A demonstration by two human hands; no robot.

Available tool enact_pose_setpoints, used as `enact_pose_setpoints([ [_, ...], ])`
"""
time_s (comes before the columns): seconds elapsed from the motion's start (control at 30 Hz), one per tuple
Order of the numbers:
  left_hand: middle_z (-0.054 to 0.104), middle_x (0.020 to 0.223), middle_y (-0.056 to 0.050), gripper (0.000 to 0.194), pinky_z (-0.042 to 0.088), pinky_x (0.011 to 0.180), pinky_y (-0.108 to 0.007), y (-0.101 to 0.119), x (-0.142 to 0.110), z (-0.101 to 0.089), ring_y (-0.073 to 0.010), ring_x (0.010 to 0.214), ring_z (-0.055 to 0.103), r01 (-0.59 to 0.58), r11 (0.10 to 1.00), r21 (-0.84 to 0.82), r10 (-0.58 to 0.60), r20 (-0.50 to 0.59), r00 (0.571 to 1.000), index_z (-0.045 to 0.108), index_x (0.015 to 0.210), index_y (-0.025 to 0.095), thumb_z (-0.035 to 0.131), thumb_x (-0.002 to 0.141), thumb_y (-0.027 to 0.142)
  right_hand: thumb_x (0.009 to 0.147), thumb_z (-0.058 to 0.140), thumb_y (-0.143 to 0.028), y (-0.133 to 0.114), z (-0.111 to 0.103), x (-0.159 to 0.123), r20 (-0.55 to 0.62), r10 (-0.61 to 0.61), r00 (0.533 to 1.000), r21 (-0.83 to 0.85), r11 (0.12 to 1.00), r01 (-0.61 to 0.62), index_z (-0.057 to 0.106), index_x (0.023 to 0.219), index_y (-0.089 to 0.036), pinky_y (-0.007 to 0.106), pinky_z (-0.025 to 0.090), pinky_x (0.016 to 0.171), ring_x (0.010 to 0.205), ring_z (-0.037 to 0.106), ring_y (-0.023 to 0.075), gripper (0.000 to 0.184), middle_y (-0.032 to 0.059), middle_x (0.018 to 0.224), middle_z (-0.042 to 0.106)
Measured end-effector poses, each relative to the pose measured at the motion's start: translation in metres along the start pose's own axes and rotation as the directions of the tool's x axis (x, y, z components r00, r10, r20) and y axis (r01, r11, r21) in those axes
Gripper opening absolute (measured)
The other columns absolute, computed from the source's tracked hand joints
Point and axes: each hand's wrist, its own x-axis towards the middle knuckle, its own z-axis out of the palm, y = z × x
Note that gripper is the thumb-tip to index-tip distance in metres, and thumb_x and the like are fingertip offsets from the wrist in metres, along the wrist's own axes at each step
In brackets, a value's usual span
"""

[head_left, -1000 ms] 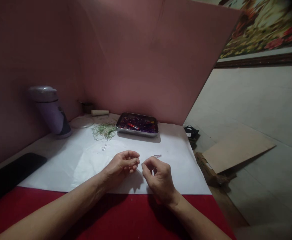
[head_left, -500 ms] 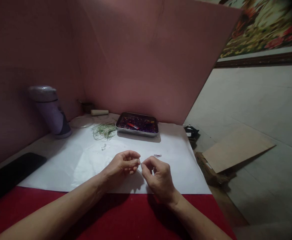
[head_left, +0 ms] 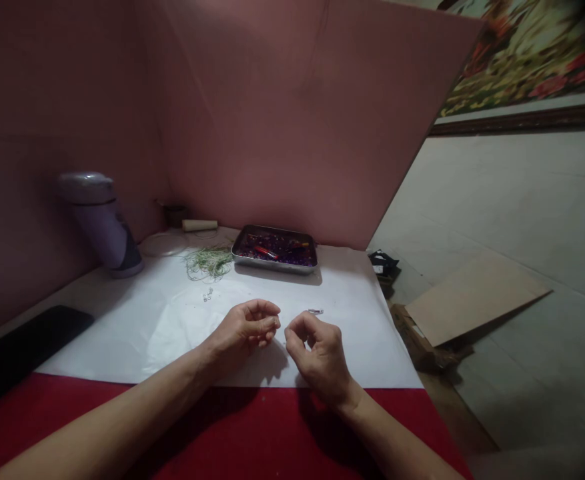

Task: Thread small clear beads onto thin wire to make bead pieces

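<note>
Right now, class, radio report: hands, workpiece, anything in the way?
Left hand pinching tiny piece, identity unclear. Right hand pinched shut, contents unclear. Small silvery item just beyond right hand, not between hands.

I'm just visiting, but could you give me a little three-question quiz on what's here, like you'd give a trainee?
1. What lies close beside the metal tray, on its left?
2. True or false: the left hand and the right hand are clasped together.
3. What colour is the body of the lidded bottle on the left side of the table? A. Bright yellow. B. Lavender. C. Orange.

Key:
1. A loose tangle of greenish thread.
2. False; a narrow gap shows between them.
3. B.
</note>
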Motion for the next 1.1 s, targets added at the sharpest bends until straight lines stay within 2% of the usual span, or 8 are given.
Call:
enact_pose_setpoints([
  [0.77, 0.057, 0.061, 0.001, 0.025, 0.030, 0.046, -0.018, 0.0019, -0.0027, 0.0058, -0.0053, 0.047, 0.048, 0.009, 0.998, 0.066, -0.008, -0.008, 1.000, 0.060, 0.078, 0.013, 0.075, 0.058, 0.017, 0.075, 0.051, -0.016, 0.0019, 0.0032, 0.0001, 0.021, 0.027, 0.999, -0.033, 0.999, -0.026, 0.048, 0.059, -0.018, 0.021, 0.036, 0.050, 0.047, 0.044, 0.0085, 0.016, -0.0040, 0.053, 0.050],
  [0.97, 0.059, 0.064, 0.000, 0.025, 0.032, 0.047, -0.018, 0.0030, -0.0028, 0.0058, -0.0050, 0.048, 0.049, 0.029, 0.999, 0.038, -0.028, -0.023, 0.999, 0.060, 0.079, 0.013, 0.074, 0.059, 0.015, 0.074, 0.051, -0.015, -0.0008, -0.0006, 0.0014, -0.035, -0.002, 0.999, 0.005, 1.000, 0.002, 0.046, 0.058, -0.019, 0.021, 0.035, 0.049, 0.045, 0.040, 0.0078, 0.017, -0.0051, 0.051, 0.046],
  [1.1, 0.059, 0.065, -0.001, 0.025, 0.031, 0.047, -0.018, 0.0031, -0.0025, 0.0050, -0.0049, 0.048, 0.048, 0.019, 0.999, 0.028, -0.018, -0.013, 1.000, 0.060, 0.079, 0.012, 0.074, 0.059, 0.015, 0.074, 0.051, -0.014, -0.0006, -0.0007, 0.0000, -0.028, -0.012, 1.000, 0.012, 1.000, 0.013, 0.046, 0.060, -0.018, 0.021, 0.034, 0.049, 0.046, 0.039, 0.0077, 0.016, -0.0051, 0.052, 0.046],
])
